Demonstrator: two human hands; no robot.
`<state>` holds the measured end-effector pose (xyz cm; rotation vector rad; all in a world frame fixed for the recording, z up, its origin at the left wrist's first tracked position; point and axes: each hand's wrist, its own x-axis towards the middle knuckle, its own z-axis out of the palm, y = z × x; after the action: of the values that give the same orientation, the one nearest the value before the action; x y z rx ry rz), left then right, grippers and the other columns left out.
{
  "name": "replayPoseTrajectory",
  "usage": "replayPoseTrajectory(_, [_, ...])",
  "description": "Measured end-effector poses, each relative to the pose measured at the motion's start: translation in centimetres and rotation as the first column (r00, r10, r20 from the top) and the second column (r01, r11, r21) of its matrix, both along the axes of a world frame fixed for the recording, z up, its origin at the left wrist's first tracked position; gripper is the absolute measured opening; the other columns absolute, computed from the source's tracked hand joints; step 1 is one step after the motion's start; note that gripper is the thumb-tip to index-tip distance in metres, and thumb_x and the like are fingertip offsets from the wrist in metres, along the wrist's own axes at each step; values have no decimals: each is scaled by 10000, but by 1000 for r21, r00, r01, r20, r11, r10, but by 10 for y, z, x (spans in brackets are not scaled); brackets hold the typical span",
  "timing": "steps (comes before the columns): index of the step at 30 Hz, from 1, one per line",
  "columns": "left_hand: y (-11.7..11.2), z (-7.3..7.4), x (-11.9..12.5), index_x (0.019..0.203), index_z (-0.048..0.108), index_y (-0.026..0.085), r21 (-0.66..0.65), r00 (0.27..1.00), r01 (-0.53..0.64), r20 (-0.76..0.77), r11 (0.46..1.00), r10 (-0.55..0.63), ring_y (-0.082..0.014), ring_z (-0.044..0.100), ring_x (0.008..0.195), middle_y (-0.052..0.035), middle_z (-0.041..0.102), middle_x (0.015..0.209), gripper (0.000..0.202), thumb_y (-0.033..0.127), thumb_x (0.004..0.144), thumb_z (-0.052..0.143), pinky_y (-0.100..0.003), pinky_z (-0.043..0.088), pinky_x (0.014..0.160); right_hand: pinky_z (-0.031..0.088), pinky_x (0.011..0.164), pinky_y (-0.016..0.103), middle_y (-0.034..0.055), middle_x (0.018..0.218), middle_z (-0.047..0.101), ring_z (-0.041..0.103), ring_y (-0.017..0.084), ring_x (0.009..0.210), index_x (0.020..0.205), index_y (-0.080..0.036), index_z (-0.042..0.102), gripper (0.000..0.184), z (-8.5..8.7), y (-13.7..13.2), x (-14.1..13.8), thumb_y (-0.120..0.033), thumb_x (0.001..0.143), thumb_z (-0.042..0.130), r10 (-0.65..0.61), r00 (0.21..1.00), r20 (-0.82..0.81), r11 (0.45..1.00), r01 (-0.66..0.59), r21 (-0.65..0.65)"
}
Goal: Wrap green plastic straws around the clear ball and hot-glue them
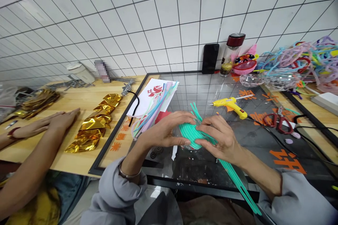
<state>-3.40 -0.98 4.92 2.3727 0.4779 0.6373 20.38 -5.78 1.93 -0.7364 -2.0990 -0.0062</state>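
1. So the star here is a bundle of teal strips [190, 134], fuzzy-looking and laid side by side into a rounded, ribbed shape. It's up in both hands, above the glass tabletop near its front edge. Something clear and shiny peeks out around it, but fingers hide most of that.

2. Left hand [171, 130]: thumb and fingers in a wide C, gripping the bundle's left side. Right hand [221, 137]: curled much tighter, thumb and fingertips pinching the right side.

3. Other textures: crinkly gold foil [92, 123] in a puffy twist on pale wood, a smooth white sheet [141, 103] with a red print, soft pastel strips [154, 103] lying across it, and a loopy tangle of colored strips [295, 59] at far right.

4. Headcount: one yellow glue gun [224, 103], one pair of red-handled scissors [280, 125], one dark-capped bottle [228, 56], one black phone [210, 58] leaning on the tiles. Two co-worker's hands [64, 117] sit left of the foil. Too many teal strips overlap for me to count.

5. Edges: a black frame [169, 182] borders the glass, and the long teal tails run out past its front side. There's some elbow room between the sheet and the glue gun; the right side is tighter, with the black cord [266, 129] and scissors near the right forearm.
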Motion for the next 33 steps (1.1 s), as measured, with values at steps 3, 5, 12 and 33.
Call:
replayPoseTrajectory(3, [-2,4,-1,1304,562,240,8,1000,-8,-17,1000,8,-298,563,1288,-140,607,1369,520,366,838,756,-472,442,1112,420,729,359,85,934,654,568,203,824,1053,-166,648,242,-1,0,0,-377,935,627,2,1000,28,1000,-3,18])
replayPoseTrajectory(5, [-2,5,-2,1299,565,237,4,1000,-9,-29,1000,9,-299,561,1297,-141,603,1380,516,366,838,757,-476,439,1119,416,730,366,95,947,653,566,213,836,1065,-155,635,297,-2,1,0,-417,926,634,13,999,39,999,-14,33])
replayPoseTrajectory(12, [-4,3,-6,1340,516,228,-16,999,-9,-53,1000,8,-297,519,1361,-157,546,1446,525,340,871,723,-483,420,1155,418,734,372,103,987,650,576,226,863,1121,-159,608,358,-6,1,0,-450,916,642,9,998,60,999,-12,47])
replayPoseTrajectory(33, [-7,-7,5,1352,415,226,146,999,-26,-26,989,30,-305,542,1320,-169,568,1378,701,382,785,797,-491,465,1119,428,741,367,115,988,640,583,233,882,1091,-134,614,339,-7,0,-3,-416,909,666,-25,998,56,999,23,35])
